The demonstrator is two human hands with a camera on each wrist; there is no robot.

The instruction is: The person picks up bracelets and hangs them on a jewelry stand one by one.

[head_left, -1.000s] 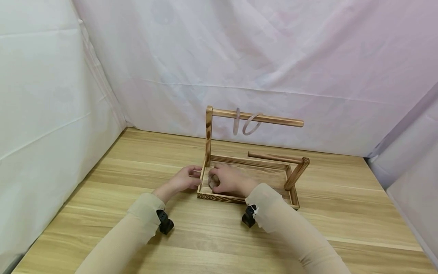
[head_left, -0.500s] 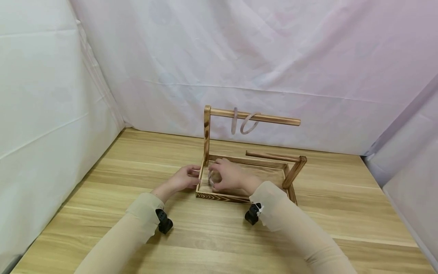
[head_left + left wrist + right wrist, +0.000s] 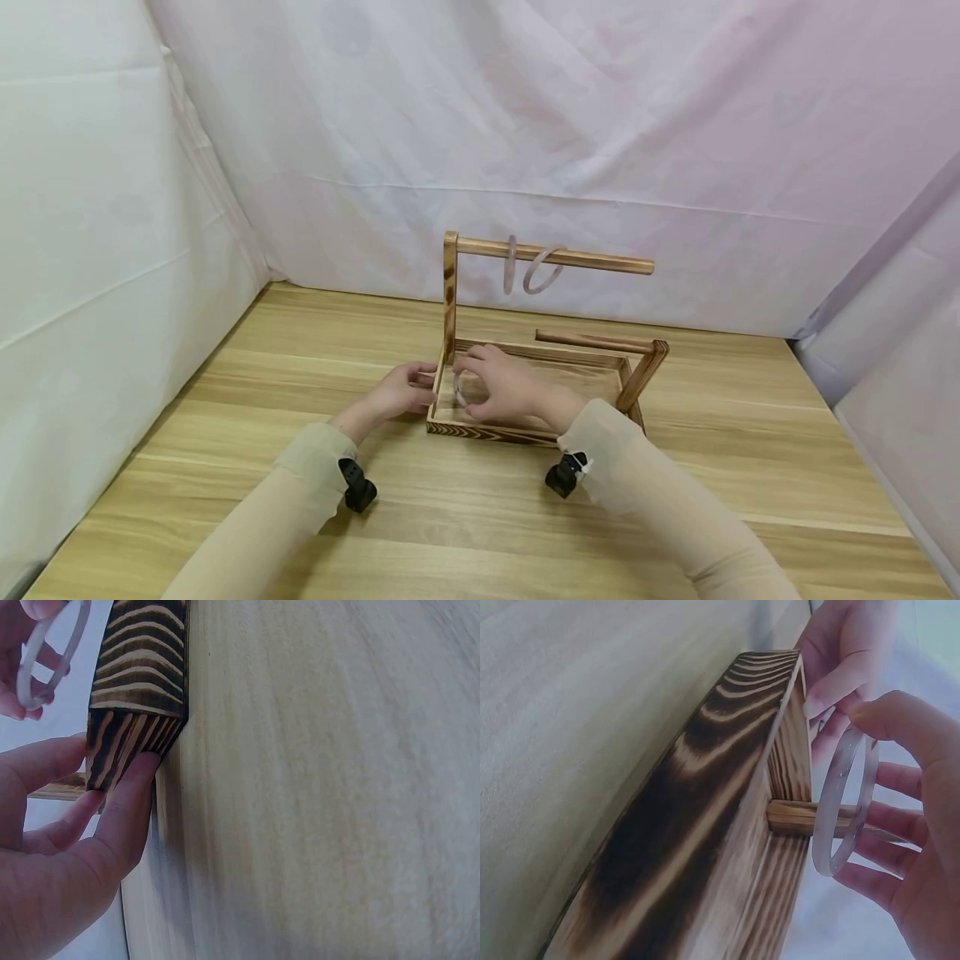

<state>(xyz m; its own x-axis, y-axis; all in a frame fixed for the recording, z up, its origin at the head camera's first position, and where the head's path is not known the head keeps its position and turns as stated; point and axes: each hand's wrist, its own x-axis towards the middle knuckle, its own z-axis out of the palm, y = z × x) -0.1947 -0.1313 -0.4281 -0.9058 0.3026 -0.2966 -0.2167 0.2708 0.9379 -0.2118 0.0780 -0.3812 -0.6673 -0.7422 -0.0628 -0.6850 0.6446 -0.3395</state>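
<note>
A pale translucent bangle (image 3: pixel 827 814) is in my right hand (image 3: pixel 517 388), pinched between thumb and fingertips. In the head view it stands on edge above the left part of a burnt-wood tray stand (image 3: pixel 480 432). My left hand (image 3: pixel 393 393) is at the tray's left end. Its thumb and fingers grip the end wall near the front corner, as the left wrist view shows. Two similar bangles hang on the stand's upper bar (image 3: pixel 600 261): one bangle (image 3: pixel 509 279) hangs straight, the other bangle (image 3: pixel 531 282) hangs slanted.
A post (image 3: pixel 450 292) at the tray's back left carries the upper bar, whose right end is free. A lower bar (image 3: pixel 592 340) runs left from a slanted post (image 3: pixel 639 383) at the right. White cloth (image 3: pixel 375 167) closes off the table's back and sides.
My right hand has lifted slightly with the bangle, whose ring now shows more clearly. My left hand stays at the tray's end. The whole view has drifted slightly.
</note>
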